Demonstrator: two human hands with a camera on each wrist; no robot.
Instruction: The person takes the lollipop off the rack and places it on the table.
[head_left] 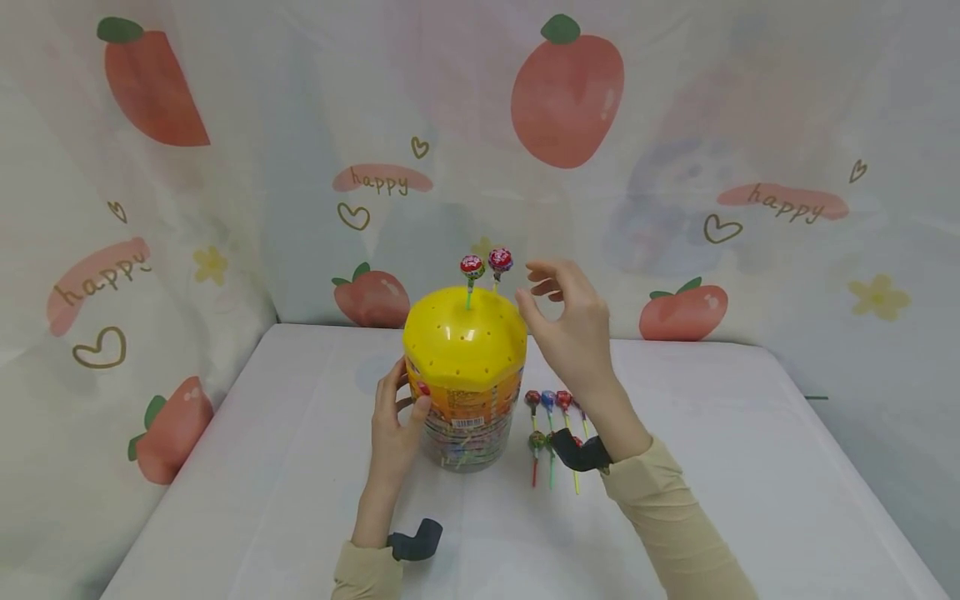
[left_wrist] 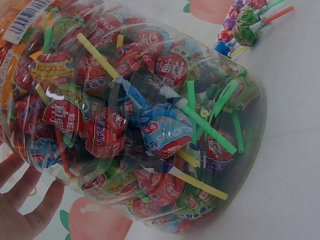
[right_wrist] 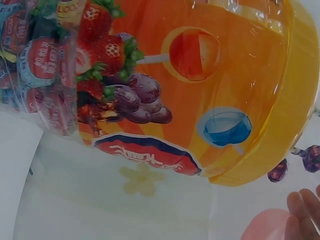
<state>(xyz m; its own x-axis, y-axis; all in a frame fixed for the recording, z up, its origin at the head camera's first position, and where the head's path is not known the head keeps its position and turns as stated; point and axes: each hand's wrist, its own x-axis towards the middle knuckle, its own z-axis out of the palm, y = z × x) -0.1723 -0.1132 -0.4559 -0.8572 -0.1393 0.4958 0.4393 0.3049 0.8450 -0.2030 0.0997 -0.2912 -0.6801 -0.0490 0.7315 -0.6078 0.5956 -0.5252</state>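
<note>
A clear jar (head_left: 480, 446) of wrapped lollipops, with an orange label and a domed yellow lid (head_left: 465, 337) full of small holes, stands upright on the table. Two lollipops stick up from the lid's far part: one on a green stick (head_left: 472, 267), one in purple-red wrapping (head_left: 500, 259). At the jar's left side my left hand (head_left: 393, 425) rests, spread fingers touching it; the left wrist view shows those fingers (left_wrist: 42, 210) at the jar's edge. My right hand (head_left: 573, 321) hangs in the air just right of the two lollipops, fingers loosely bent, nothing in them.
Several loose lollipops (head_left: 549, 400) lie in two rows on the white table (head_left: 300, 500), right of the jar and partly under my right forearm. A cloth backdrop (head_left: 465, 100) with fruit prints stands behind and at both sides. Black bands sit on both wrists.
</note>
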